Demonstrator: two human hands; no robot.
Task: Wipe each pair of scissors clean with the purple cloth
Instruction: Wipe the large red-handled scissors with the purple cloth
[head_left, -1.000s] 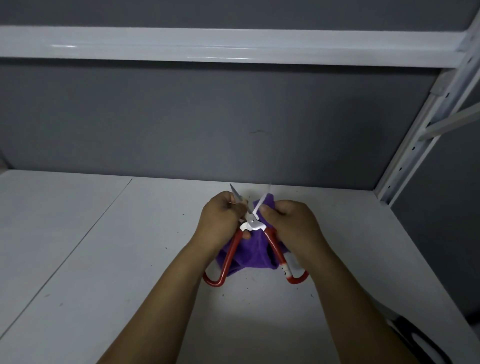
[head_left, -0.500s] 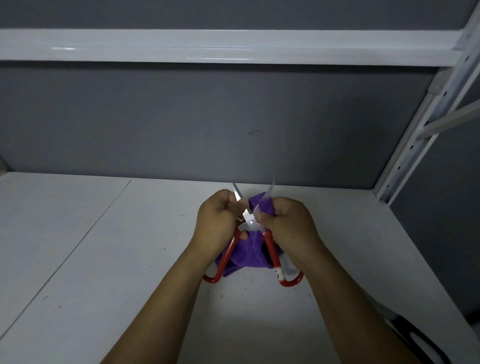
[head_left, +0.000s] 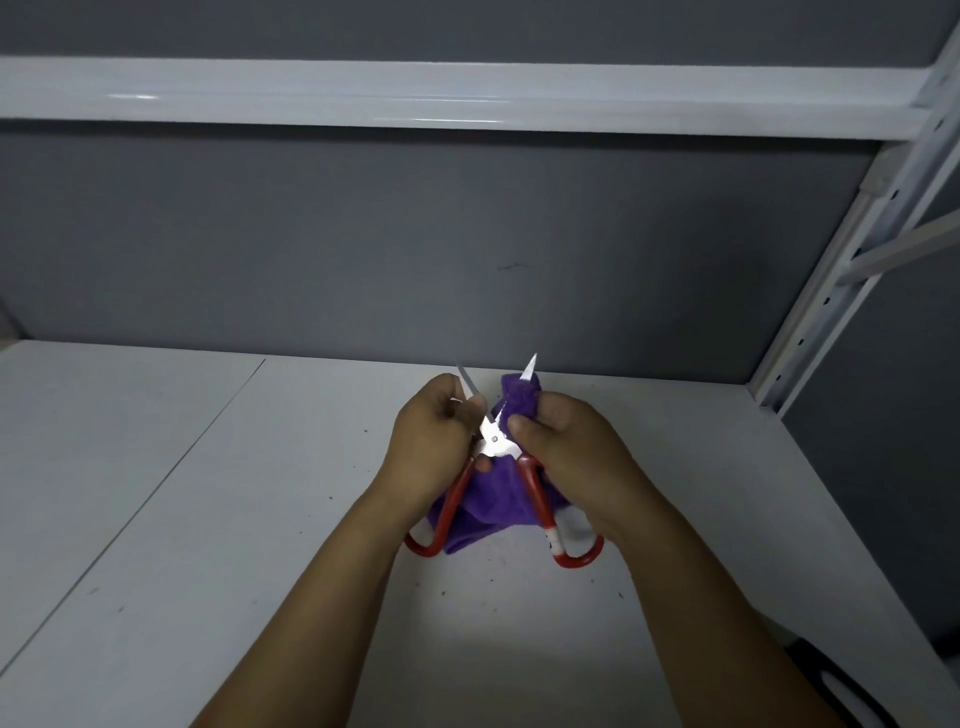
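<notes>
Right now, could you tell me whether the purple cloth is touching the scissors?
Touching. The head view shows the purple cloth wrapped round one blade of the scissors, only the tip poking out.

No writing, brand, number or sign can be read anywhere in the view. The red-handled scissors (head_left: 493, 442) carry a white band (head_left: 554, 540) on the handle lying at about 5 o'clock from the pivot, and it bears a few dark marks too small to make out
</notes>
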